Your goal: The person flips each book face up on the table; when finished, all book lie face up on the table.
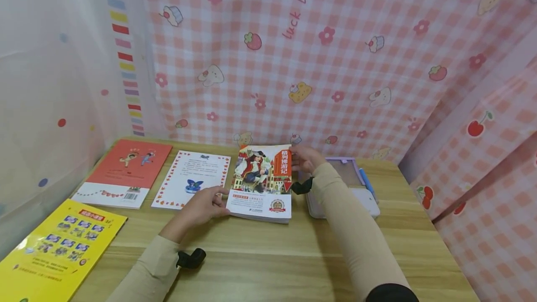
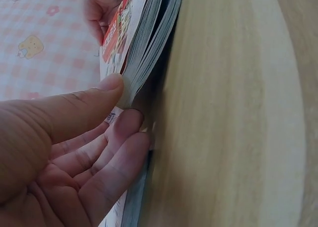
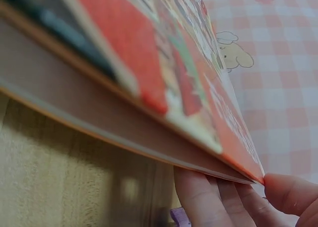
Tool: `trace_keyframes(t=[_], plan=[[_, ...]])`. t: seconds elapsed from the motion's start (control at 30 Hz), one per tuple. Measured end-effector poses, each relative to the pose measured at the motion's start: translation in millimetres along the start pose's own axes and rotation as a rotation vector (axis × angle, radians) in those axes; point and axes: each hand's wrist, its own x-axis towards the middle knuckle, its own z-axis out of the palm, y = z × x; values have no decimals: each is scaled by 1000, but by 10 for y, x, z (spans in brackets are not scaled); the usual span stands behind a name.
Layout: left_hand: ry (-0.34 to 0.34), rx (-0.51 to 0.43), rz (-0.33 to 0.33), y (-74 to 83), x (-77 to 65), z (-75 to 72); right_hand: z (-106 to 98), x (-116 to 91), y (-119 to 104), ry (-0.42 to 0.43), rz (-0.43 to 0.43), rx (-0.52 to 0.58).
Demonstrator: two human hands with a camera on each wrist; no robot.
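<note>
A paperback book (image 1: 257, 176) with a red, illustrated cover and Chinese title lies cover up between both hands. My left hand (image 1: 199, 211) pinches its lower left side, thumb (image 2: 102, 93) over the cover and fingers curled beneath. At the upper right corner, my right hand (image 1: 308, 158) grips the book between thumb (image 3: 288, 191) and fingers underneath. In the left wrist view the pages (image 2: 149, 43) fan slightly apart at the edge. The right wrist view shows the book's side tilted up off the wooden table (image 3: 54, 172), with a gap between its layers.
Left of the book lies a white booklet (image 1: 176, 181) with a leaf border, then a red-and-white book (image 1: 136, 164) and a yellow book (image 1: 63, 246). A pencil case (image 1: 362, 202) and blue pen (image 1: 366, 181) sit right. Checked cloth (image 1: 272, 69) hangs behind the table.
</note>
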Motion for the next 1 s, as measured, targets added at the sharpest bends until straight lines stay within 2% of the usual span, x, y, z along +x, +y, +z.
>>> trace_keyframes(t=[0.2, 0.4, 0.6, 0.8, 1.0], plan=[[-4, 64, -4, -9, 6, 35, 19, 75, 27, 12, 4, -57], [-23, 87, -2, 5, 3, 70, 16, 121, 30, -3, -26, -166], [-22, 107, 12, 17, 15, 83, -15, 154, 55, 22, -42, -223], [-7, 103, 24, 16, 33, 97, -50, 186, 80, 30, -3, -234], [7, 111, -5, 1, 17, 101, -4, 163, 97, 19, -25, -228]])
